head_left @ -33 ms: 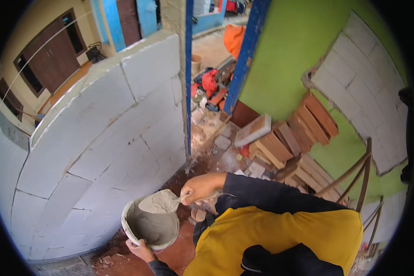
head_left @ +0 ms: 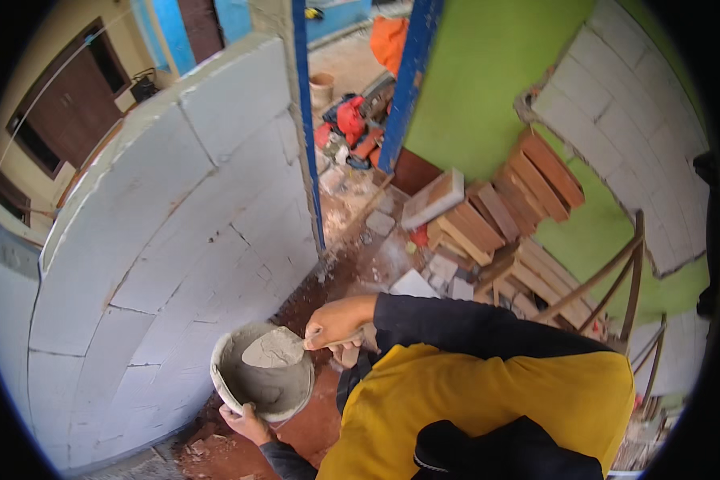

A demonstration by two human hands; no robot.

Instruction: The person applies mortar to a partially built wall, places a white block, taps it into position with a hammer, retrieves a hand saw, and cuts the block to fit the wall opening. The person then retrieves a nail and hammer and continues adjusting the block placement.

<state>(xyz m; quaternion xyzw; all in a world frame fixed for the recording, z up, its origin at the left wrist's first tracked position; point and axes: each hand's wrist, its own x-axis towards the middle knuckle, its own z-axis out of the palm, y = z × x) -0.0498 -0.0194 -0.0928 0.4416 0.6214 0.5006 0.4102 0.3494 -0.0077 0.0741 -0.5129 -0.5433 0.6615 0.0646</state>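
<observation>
My left hand is closed on the near rim of a round bucket crusted with grey mortar. Wet mortar lines the inside and lies at the bottom. In my right hand is the handle of a trowel, its fingers wrapped round it. The trowel blade, coated with mortar, hangs over the bucket's mouth near its far side. I cannot tell whether the blade touches the mortar below.
A wall of pale blocks rises at left, beside the bucket. Beyond it is a doorway with a blue frame. Stacked wooden pieces lean by the green wall. Rubble lies on the reddish floor; thin poles slant at right.
The trowel blade has dropped from above the bucket's far rim to within its mouth. My left hand keeps its hold on the bucket. The whole view has shifted slightly.
</observation>
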